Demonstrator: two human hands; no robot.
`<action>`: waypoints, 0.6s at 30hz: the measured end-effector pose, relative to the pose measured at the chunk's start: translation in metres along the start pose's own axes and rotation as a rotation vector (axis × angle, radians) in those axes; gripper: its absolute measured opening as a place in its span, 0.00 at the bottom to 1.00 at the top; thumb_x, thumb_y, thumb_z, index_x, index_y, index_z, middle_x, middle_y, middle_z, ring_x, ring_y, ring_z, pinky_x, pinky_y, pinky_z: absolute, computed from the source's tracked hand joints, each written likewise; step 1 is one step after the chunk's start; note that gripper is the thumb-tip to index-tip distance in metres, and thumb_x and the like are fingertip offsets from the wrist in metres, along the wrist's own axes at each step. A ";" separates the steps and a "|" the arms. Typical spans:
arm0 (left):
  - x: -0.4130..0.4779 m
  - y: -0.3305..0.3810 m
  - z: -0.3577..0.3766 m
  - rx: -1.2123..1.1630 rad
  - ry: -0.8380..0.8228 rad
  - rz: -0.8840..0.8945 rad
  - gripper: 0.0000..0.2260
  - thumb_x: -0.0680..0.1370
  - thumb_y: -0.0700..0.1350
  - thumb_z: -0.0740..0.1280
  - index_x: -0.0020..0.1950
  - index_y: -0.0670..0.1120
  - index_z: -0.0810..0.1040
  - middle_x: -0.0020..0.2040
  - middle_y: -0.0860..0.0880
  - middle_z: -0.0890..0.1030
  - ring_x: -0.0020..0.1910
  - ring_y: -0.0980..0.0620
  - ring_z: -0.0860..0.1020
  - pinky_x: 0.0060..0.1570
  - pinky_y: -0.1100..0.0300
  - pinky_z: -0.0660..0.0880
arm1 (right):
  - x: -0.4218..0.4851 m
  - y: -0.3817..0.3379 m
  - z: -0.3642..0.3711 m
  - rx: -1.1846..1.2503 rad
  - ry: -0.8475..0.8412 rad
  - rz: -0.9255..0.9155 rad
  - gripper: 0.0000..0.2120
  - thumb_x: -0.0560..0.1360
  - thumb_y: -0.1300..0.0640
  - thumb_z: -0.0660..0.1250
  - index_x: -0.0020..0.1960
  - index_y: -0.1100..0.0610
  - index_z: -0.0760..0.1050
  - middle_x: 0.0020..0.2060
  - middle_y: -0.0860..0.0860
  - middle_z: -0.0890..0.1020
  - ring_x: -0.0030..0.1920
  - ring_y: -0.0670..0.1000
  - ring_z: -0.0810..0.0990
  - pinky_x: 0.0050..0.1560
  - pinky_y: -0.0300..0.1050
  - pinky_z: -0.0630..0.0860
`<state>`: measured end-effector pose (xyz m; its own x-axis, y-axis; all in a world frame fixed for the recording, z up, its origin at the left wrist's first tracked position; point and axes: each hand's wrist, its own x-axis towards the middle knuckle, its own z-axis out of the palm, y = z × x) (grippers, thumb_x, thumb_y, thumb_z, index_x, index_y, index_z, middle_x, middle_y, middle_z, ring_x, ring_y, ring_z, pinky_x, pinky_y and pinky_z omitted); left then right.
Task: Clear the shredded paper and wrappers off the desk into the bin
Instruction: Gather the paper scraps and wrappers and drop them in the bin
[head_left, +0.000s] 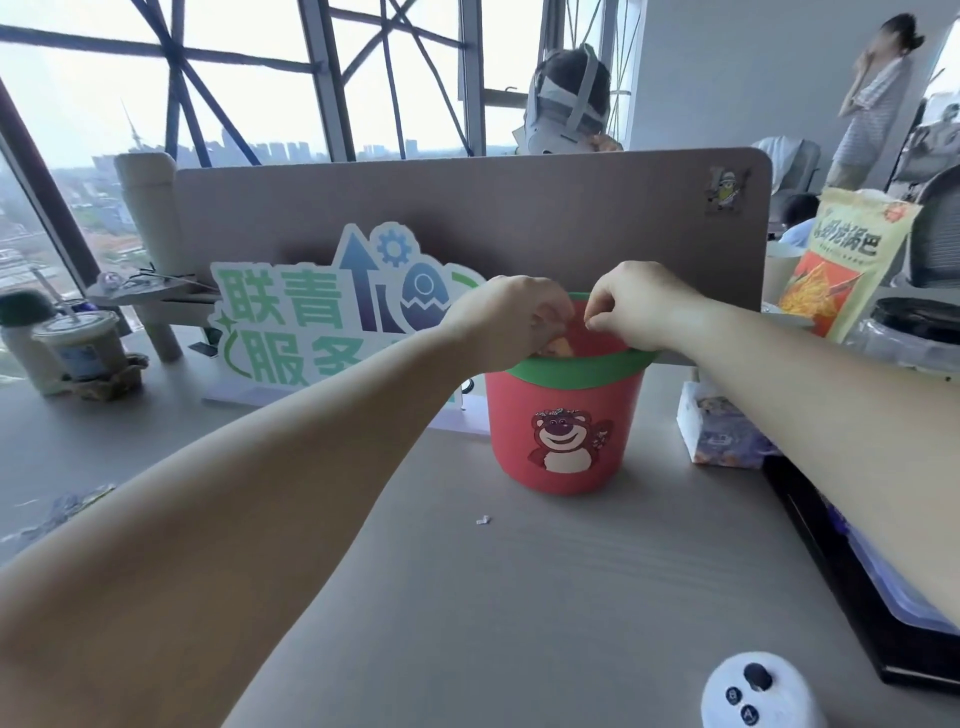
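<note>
1. one red bin (561, 447) on the desk (519, 597), upright, mouth up.
2. over it, left hand (511, 322) pinches one orange wrapper (556, 345); right hand (639, 306) curled, can't tell round what.
3. one paper scrap (483, 519) in front.

My feed: tall windows (249, 98) fill back left, dark diagonal steel struts (182, 78) crossing glass. Hazy city skyline (280, 150) beyond, slim tower (136, 136) at far left. Light flat, grey, coming from the windows. I see a grey desk (519, 597) top in the foreground, taupe partition panel (467, 218) upright along its far edge, top right corner rounded. Plain white wall (727, 67) behind at right. Mesh-back office chair (940, 228) at right edge.
</note>
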<state>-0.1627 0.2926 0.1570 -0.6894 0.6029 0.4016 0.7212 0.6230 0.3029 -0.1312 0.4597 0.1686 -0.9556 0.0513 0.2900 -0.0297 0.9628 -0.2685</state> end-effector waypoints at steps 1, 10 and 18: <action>-0.001 0.000 0.000 -0.006 -0.013 0.000 0.08 0.75 0.47 0.66 0.53 0.53 0.80 0.49 0.54 0.84 0.47 0.53 0.81 0.49 0.53 0.79 | -0.001 0.000 -0.001 -0.003 0.002 -0.004 0.05 0.72 0.59 0.67 0.44 0.53 0.81 0.46 0.52 0.83 0.45 0.52 0.78 0.45 0.42 0.72; -0.006 0.001 -0.005 0.077 0.012 0.033 0.10 0.76 0.44 0.61 0.52 0.52 0.80 0.49 0.55 0.84 0.49 0.50 0.80 0.57 0.54 0.74 | -0.007 -0.005 -0.004 -0.004 0.014 -0.039 0.07 0.72 0.59 0.65 0.45 0.53 0.81 0.47 0.51 0.83 0.49 0.53 0.79 0.48 0.43 0.74; -0.011 0.000 -0.009 0.143 0.102 0.038 0.14 0.78 0.42 0.57 0.55 0.53 0.80 0.51 0.54 0.83 0.52 0.49 0.78 0.66 0.57 0.62 | -0.006 -0.010 -0.004 -0.025 0.023 -0.036 0.05 0.74 0.53 0.64 0.43 0.53 0.77 0.47 0.51 0.79 0.49 0.54 0.76 0.48 0.46 0.73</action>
<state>-0.1546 0.2813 0.1600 -0.6459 0.5783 0.4984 0.7250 0.6692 0.1629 -0.1239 0.4505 0.1732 -0.9472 0.0220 0.3199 -0.0565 0.9705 -0.2343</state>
